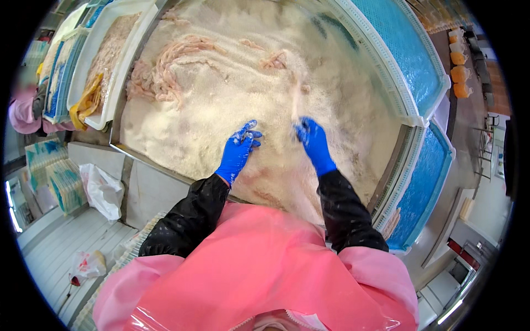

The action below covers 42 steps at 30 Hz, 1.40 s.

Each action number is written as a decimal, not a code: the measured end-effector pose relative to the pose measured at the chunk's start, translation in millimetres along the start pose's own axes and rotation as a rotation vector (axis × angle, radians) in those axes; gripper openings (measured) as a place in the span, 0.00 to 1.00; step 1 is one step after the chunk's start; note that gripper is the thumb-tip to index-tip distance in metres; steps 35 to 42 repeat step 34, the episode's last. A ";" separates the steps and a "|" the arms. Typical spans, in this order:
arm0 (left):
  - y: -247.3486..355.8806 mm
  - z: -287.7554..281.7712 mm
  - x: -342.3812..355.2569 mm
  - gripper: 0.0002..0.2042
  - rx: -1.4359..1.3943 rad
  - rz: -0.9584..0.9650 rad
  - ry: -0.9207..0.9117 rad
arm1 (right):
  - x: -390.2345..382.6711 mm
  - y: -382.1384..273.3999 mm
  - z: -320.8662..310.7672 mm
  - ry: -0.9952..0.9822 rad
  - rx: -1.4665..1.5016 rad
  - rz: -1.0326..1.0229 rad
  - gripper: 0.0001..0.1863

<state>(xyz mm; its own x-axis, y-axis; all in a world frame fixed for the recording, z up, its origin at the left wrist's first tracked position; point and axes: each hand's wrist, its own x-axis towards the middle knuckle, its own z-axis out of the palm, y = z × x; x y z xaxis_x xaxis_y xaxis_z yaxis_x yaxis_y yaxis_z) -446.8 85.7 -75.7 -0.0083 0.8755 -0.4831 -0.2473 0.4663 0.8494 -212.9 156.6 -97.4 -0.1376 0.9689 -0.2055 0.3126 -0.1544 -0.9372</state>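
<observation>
A wide metal-edged bin (pixel 157 160) in front of me is spread with off-white, salt-like granules (pixel 210 124). My left hand (pixel 238 148), in a blue glove dusted with granules, hovers above them with its fingers loosely curled and apart, holding nothing that I can see. To its right, my right hand (pixel 313 142) is closed at the fingertips, slightly blurred. From there a pale, thin, casing-like strand (pixel 296 102) runs away toward a small pink clump (pixel 274 60). A larger heap of pinkish, rope-like strands (pixel 165 69) lies at the far left of the bin.
Blue plastic baskets (pixel 422 185) line the bin's right side. At the left stands a white tray (pixel 78 88) of pinkish strands with a yellow cloth (pixel 87 103) over its edge. Nearby are a white plastic bag (pixel 102 190), stacked crates (pixel 65 185) and another person's pink sleeve (pixel 23 116).
</observation>
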 end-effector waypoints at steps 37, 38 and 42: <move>-39.9 127.1 -35.4 0.34 -0.837 -0.561 -0.210 | -109.3 7.6 14.2 0.034 -0.645 -0.270 0.32; -39.9 127.1 -35.4 0.34 -0.837 -0.561 -0.210 | -109.3 7.6 14.2 0.034 -0.645 -0.270 0.32; -39.9 127.1 -35.4 0.34 -0.837 -0.561 -0.210 | -109.3 7.6 14.2 0.034 -0.645 -0.270 0.32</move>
